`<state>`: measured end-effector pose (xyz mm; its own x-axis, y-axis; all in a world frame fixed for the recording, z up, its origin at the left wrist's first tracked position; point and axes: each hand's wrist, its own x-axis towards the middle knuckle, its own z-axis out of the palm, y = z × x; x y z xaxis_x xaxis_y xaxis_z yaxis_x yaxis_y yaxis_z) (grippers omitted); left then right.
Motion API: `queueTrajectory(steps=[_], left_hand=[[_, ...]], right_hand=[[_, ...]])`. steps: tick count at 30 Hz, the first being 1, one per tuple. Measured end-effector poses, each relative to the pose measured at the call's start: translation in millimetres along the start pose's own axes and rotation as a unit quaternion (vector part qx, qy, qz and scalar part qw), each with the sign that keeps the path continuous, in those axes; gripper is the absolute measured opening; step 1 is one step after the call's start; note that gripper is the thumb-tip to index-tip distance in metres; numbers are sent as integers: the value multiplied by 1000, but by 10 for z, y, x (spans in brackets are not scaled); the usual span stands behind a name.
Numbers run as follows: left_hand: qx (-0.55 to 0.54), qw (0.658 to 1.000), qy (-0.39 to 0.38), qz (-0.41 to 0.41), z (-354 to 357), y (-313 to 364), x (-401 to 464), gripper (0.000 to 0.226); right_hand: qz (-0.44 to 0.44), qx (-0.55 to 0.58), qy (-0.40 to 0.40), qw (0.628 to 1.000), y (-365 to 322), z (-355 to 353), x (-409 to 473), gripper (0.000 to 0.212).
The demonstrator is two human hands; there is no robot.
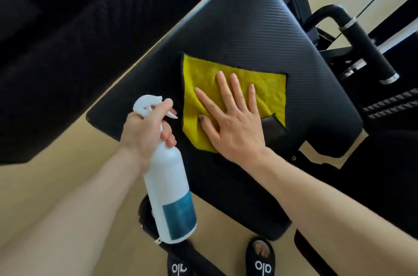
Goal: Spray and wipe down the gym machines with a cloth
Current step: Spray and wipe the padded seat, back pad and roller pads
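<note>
Right hand [233,122] lies flat, fingers straight and spread, palm down on the cloth [267,92]; it presses rather than grips. Thumb tip is dark-smudged and rests on the cloth's lower left part. Cloth is yellow with a thin dark hem, spread mostly flat on the pad [260,33]; its lower right corner is folded over, showing a grey underside just beside the little-finger edge of the hand. Left hand [144,131] is curled round the neck of the spray bottle [168,187], index finger over the white trigger head, the other fingers wrapped below it. Bottle is white with a blue label near its base, tilted, nozzle end up, base hanging down toward the floor [56,176]; it is held just left of the cloth, over the pad's near edge. Pad is black, ribbed texture, set diagonally across the view, with a pale strip along its far left edge. Right of the pad: black machine frame and a black padded handle [366,47] with silver collars, apart from the pad. A second dark upholstered surface fills the upper left. Floor is pale tan. Two black slippers [262,262] with white lettering show at the bottom edge, toes visible in the right one.
</note>
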<state>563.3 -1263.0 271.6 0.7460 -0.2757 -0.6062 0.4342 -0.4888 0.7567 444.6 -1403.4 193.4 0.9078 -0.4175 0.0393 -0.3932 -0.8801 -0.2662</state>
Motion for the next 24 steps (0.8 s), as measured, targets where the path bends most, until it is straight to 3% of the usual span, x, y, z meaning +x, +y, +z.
queueTrajectory(steps=[5,10,15,21,24], left_hand=[[15,1000,22,-9,31,6,60,49],[28,1000,2,1,13,24,2,39],[14,1000,7,-18,36,56,-37,42],[-30,999,7,-45,31,77,-21,47],[-17,999,8,-42,26,71,13,50]], right_hand=[[28,8,40,999,-100,-213,1212,57],[74,-16,-2,997,-148,-412,1974,64],[18,24,62,998,-214,-257,1310,56],[-53,3,-29,998,-334,-205,85,55],[-75,-11,-59,995,-223,-249,128,57]])
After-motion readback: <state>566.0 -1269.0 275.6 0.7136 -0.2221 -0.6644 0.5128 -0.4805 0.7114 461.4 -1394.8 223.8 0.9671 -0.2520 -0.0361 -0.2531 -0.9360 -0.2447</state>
